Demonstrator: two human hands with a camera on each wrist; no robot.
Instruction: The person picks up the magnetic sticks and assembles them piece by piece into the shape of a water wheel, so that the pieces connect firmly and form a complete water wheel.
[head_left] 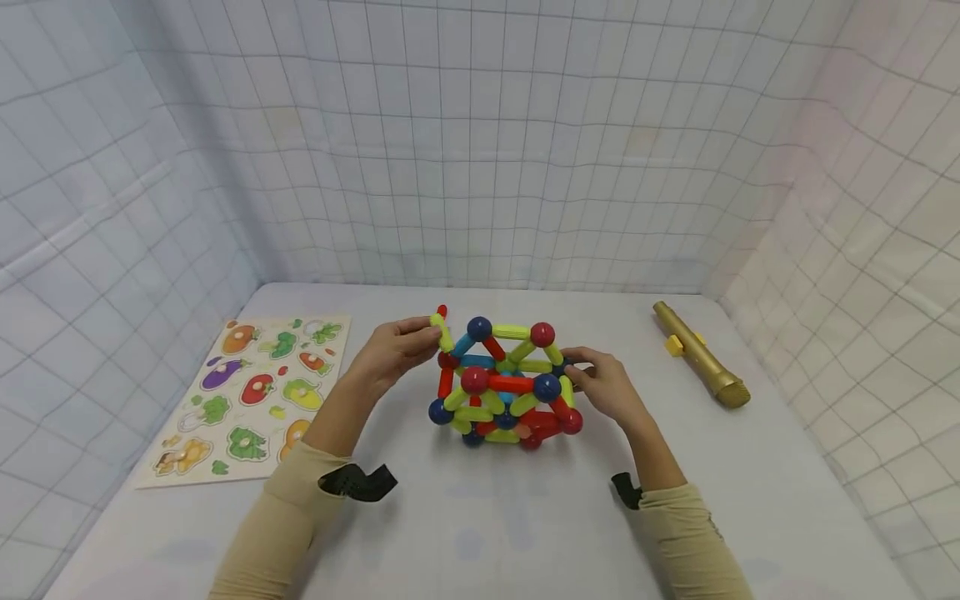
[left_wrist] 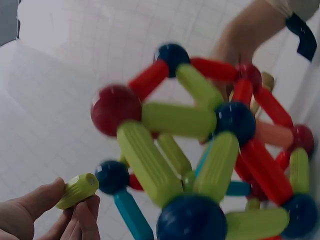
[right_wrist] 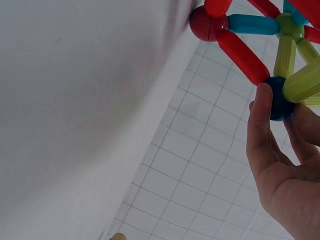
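Note:
A ball-and-rod building structure [head_left: 512, 383] of red, yellow-green and blue rods joined by red, blue and green balls sits between the two hands. At its left side, my left hand [head_left: 390, 354] pinches a loose yellow-green rod [left_wrist: 79, 191] between thumb and fingers. The rod's bare end points toward a dark blue ball [left_wrist: 112, 176] in the left wrist view. A red rod tip [head_left: 442, 311] shows just behind it in the head view. On the structure's right side, my right hand [head_left: 609, 387] grips a dark blue corner ball [right_wrist: 280, 97] with thumb and fingers.
To the left lies a vegetable puzzle board [head_left: 300, 367] with colourful pieces. A gold toy microphone [head_left: 701, 354] lies at the right of the white table [head_left: 480, 533]. Grid-patterned cloth walls [head_left: 510, 167] enclose the back and sides.

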